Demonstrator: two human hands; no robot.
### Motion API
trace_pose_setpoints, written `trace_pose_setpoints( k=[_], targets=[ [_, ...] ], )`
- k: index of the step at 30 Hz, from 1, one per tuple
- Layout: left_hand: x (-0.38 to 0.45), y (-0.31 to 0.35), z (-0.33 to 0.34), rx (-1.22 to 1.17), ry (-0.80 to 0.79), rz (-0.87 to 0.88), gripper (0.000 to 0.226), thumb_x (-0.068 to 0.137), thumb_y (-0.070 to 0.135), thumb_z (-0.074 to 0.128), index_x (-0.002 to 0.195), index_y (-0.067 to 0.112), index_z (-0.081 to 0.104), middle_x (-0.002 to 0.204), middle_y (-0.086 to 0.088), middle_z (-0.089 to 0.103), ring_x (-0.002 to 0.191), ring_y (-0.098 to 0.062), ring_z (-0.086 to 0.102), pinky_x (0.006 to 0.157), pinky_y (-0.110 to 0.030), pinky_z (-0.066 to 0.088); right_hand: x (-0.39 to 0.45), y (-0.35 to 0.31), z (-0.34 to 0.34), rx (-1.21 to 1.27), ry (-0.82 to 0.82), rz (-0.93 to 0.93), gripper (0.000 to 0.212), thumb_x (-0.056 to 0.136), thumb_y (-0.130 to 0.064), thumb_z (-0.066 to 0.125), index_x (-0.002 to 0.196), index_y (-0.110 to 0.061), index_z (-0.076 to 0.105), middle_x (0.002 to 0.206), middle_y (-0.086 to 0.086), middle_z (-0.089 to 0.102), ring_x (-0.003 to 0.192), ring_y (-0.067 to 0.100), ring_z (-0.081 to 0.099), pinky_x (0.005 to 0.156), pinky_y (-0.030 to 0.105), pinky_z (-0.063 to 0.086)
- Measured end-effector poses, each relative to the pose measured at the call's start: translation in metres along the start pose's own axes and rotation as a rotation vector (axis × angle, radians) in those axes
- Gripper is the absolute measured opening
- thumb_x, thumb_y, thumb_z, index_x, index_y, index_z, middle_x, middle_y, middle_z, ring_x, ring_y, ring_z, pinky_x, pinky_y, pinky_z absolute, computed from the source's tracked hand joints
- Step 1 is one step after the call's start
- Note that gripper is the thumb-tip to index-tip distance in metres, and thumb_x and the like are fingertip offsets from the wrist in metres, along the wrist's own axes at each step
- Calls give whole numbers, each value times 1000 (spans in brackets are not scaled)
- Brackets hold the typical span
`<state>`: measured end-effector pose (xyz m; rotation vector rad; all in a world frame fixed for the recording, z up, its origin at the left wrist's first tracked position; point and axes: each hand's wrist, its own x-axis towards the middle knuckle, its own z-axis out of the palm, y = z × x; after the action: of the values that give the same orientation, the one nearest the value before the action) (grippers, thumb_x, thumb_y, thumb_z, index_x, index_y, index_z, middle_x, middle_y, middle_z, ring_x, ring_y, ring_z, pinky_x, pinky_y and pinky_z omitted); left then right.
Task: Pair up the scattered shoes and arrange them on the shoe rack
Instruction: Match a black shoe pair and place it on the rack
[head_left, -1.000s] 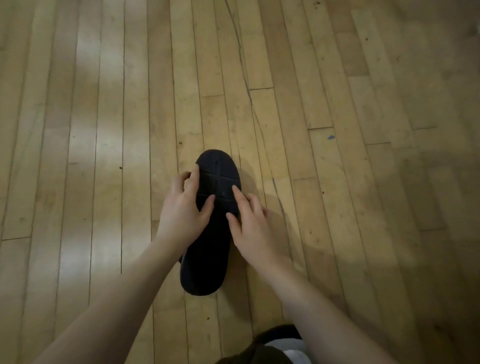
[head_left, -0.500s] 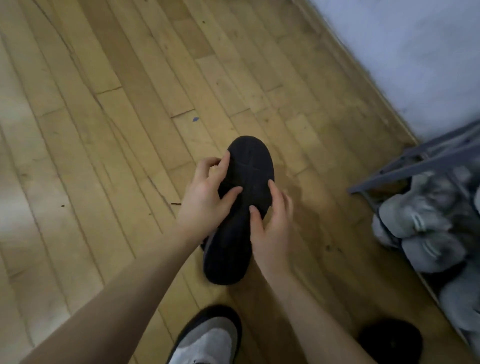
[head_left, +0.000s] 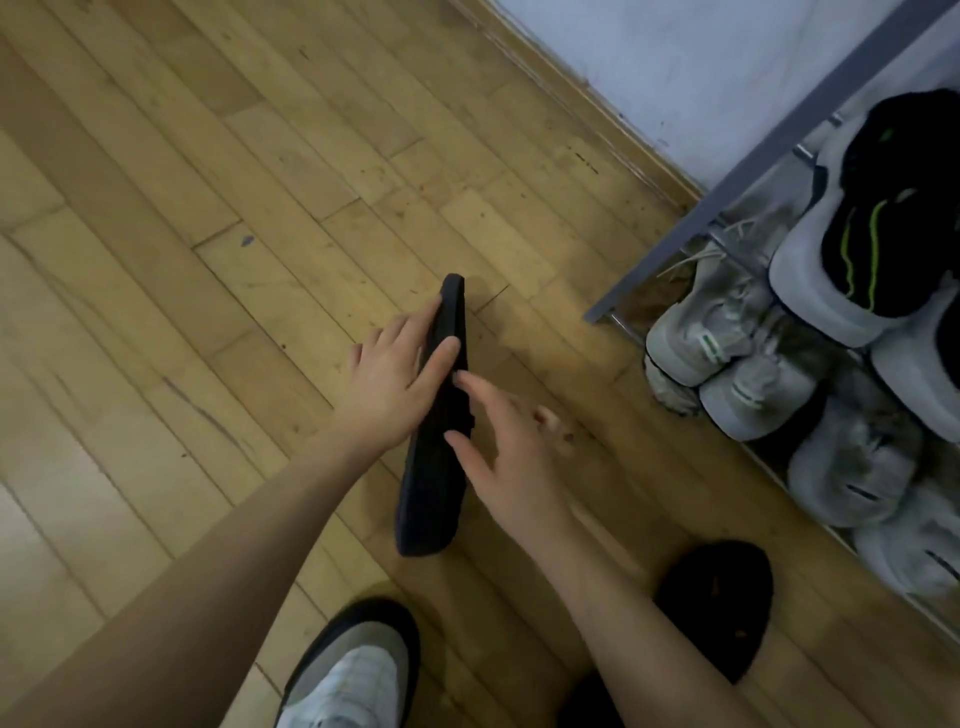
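Observation:
A black slipper (head_left: 434, 467) is held edge-on above the wooden floor, toe pointing away from me. My left hand (head_left: 395, 384) grips its left side, thumb across the sole. My right hand (head_left: 498, 447) has its fingers spread, with the fingertips touching the slipper's right side. A grey metal shoe rack (head_left: 748, 171) stands at the right against the white wall. It holds grey sneakers (head_left: 696, 338) on a lower level and a grey-and-black sneaker with green stripes (head_left: 852, 260) above.
A dark slipper (head_left: 722, 608) lies on the floor near the rack, under my right forearm. My own foot in a white and black shoe (head_left: 353, 670) is at the bottom middle. Bare wooden floor (head_left: 182, 260) stretches to the left and ahead.
The view has swung right, bringing the rack into sight. The slipper has been turned from sole-up to edge-on, and my right hand has loosened to fingertip contact.

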<state>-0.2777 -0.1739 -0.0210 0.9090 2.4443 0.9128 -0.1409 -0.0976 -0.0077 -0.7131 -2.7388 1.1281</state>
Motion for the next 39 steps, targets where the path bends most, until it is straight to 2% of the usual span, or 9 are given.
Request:
trace_pose_setpoints(
  k=[5, 9, 14, 18, 24, 29, 33, 37, 39],
  targets=[
    [-5, -20, -19, 100, 49, 16, 50, 94, 49, 36, 142, 39, 26, 131, 3, 48, 119, -19, 44, 98, -37, 25, 3, -10, 31, 26, 126, -14, 44, 92, -39, 48, 134, -30, 39, 135, -14, 49, 122, 12, 45, 97, 35, 29],
    [-12, -36, -28, 116, 191, 48, 40, 96, 34, 41, 136, 31, 43, 121, 0, 55, 108, -22, 53, 92, -41, 35, 9, -23, 51, -47, 159, 6, 63, 87, -59, 47, 142, -34, 27, 147, -7, 33, 129, 17, 37, 99, 39, 30],
    [-17, -72, -34, 146, 61, -205, 44, 98, 39, 31, 138, 25, 42, 134, -1, 47, 120, -30, 42, 102, -45, 28, 16, -31, 71, -93, -3, 225, 97, 70, -79, 49, 145, -36, 6, 151, -1, 25, 135, 20, 26, 108, 44, 20],
    [-23, -85, -33, 112, 12, -208, 50, 97, 40, 36, 144, 23, 30, 126, -5, 51, 107, -25, 55, 82, -38, 47, 14, -34, 91, 14, -41, 224, 84, 82, -68, 46, 148, -30, 11, 146, -3, 36, 131, 17, 34, 105, 34, 17],
    [-29, -76, -27, 6, 51, -110, 50, 97, 27, 45, 143, 14, 32, 127, -7, 48, 104, -19, 55, 82, -20, 40, 11, -35, 98, 58, 95, 248, 55, 97, -43, 36, 147, -27, 20, 137, -3, 47, 118, 9, 44, 91, 17, 13],
    [-32, -43, -12, -47, 61, 5, 48, 96, 21, 46, 142, 14, 35, 127, -6, 46, 99, -11, 51, 84, -20, 41, -11, -25, 69, 91, 246, 260, 59, 93, -53, 29, 144, -24, 31, 133, -2, 49, 109, 1, 42, 92, 21, 24],
    [-37, 4, 20, -148, 2, 95, 48, 95, 19, 47, 142, 15, 37, 125, -4, 46, 98, -9, 50, 86, -25, 47, -43, -4, 31, 59, 354, 356, 63, 90, -56, 27, 144, -23, 33, 130, -2, 47, 111, 12, 47, 93, 34, 43],
    [-47, 44, 56, -131, -88, 255, 47, 95, 20, 47, 141, 18, 37, 122, -3, 45, 99, -11, 51, 85, -25, 47, -81, 24, 2, -40, 421, 492, 66, 89, -59, 25, 143, -23, 34, 128, -2, 49, 114, 16, 48, 97, 27, 28],
    [-57, 60, 71, -119, -148, 319, 46, 95, 20, 47, 141, 19, 38, 118, -1, 44, 95, -8, 48, 80, -22, 46, -103, 36, -4, -21, 464, 539, 64, 90, -58, 28, 143, -21, 35, 127, 0, 50, 116, 16, 47, 100, 30, 27]
  ],
)
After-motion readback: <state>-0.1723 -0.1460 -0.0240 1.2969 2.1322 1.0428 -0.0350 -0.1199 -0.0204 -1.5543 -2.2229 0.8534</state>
